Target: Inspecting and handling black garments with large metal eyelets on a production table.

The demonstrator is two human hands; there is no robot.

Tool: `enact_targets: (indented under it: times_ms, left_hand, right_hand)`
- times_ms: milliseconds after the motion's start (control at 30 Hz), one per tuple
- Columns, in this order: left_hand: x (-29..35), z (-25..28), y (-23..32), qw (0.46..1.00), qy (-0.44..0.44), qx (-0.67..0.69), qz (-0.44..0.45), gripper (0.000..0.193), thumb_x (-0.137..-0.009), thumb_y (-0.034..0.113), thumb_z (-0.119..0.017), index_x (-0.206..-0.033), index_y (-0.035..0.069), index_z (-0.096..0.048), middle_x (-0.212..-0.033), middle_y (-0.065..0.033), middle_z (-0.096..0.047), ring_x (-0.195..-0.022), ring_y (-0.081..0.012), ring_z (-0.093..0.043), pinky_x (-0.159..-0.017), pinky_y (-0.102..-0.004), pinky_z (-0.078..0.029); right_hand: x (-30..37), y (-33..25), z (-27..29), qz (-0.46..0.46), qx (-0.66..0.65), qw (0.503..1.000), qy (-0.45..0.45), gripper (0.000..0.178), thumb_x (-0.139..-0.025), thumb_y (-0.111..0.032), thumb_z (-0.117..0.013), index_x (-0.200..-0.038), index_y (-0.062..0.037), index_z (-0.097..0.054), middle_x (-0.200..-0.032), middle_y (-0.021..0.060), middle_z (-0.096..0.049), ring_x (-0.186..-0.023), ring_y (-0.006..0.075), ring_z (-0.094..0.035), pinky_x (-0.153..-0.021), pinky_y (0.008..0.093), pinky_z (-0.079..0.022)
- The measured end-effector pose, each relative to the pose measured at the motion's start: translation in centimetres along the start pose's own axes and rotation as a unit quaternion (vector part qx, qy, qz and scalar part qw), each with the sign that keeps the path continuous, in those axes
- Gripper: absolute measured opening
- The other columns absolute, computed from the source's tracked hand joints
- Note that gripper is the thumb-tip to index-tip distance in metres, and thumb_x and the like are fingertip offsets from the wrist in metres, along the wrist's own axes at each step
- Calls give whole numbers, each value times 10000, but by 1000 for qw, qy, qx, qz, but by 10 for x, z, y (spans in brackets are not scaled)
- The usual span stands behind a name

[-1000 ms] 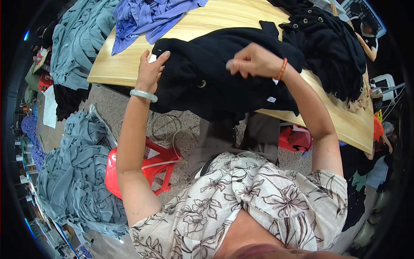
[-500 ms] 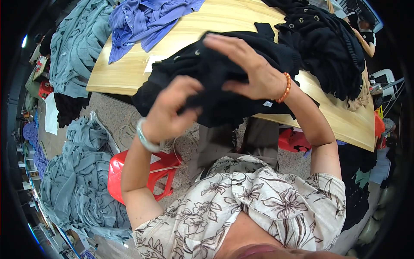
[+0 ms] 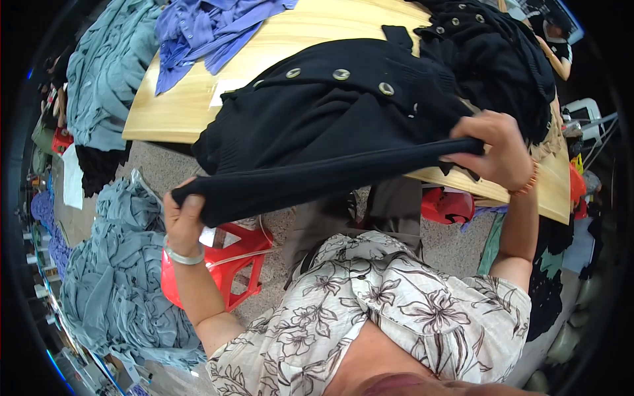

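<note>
A black knit cardigan (image 3: 310,125) with large round buttons lies over the near edge of the table. One long strip of black knit (image 3: 330,177), which looks like a sleeve, is stretched between my hands in front of it. My left hand (image 3: 183,223) is closed on its left end, thumb on top. The right end is pinched between the thumb and fingers of my right hand (image 3: 494,150). Where the strip joins the cardigan cannot be made out.
The wooden table (image 3: 162,109) bears purple clothes (image 3: 214,30) and a black buttoned pile (image 3: 492,63). Grey-green clothes (image 3: 109,79) hang at its left, more (image 3: 122,277) on the floor. A red stool (image 3: 231,264) stands near my left arm. People work at far left and right.
My hands have moved apart, left hand down and leftward, right hand rightward. Both now grip the black knit, which is drawn out into a long strip, and the cardigan's buttons show more.
</note>
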State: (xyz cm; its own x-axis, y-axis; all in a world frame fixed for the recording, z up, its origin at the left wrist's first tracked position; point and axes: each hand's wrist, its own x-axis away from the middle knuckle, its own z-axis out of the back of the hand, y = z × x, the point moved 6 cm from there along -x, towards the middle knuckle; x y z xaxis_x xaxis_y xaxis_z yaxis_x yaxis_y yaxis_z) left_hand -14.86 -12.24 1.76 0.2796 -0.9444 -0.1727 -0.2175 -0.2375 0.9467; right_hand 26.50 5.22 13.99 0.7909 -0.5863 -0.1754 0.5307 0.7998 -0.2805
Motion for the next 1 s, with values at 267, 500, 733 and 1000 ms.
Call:
enact_targets:
  times_ms: [267,500,733,1000]
  left_hand:
    - [-90,3,-33,976,127,-178,-25,243,-1014,211,-583,-940,13,-702,-845,46,-613,-718,-36,-493,-680,-188,-412]
    - [-171,20,-60,882,137,-446,-70,315,-956,292,-646,-1004,-19,-663,-700,-17,-587,-645,-107,-500,-611,-269,-423]
    - [-233,25,-117,786,-34,-612,86,674,-816,217,-707,-1426,77,-456,-819,-153,-674,-772,-292,-647,-747,-385,-511]
    - [-247,32,-124,811,-53,-579,57,343,-763,165,-718,-1065,4,-711,-914,-162,-726,-827,-273,-697,-791,-343,-532]
  right_hand:
    - [52,40,-10,-153,-194,969,-28,340,-786,-310,-813,-891,-10,-694,-679,79,-642,-628,128,-592,-599,255,-465]
    - [16,63,-77,-151,-1,973,177,271,-907,-306,-673,-1113,-131,-679,-703,107,-689,-647,294,-672,-585,370,-520]
    - [-18,82,-104,-199,132,965,108,335,-926,-276,-605,-1240,-159,-628,-655,128,-659,-621,322,-660,-592,421,-525]
    - [-32,105,-47,-163,178,929,280,175,-895,-259,-621,-1047,-182,-659,-659,131,-667,-630,334,-683,-582,436,-551]
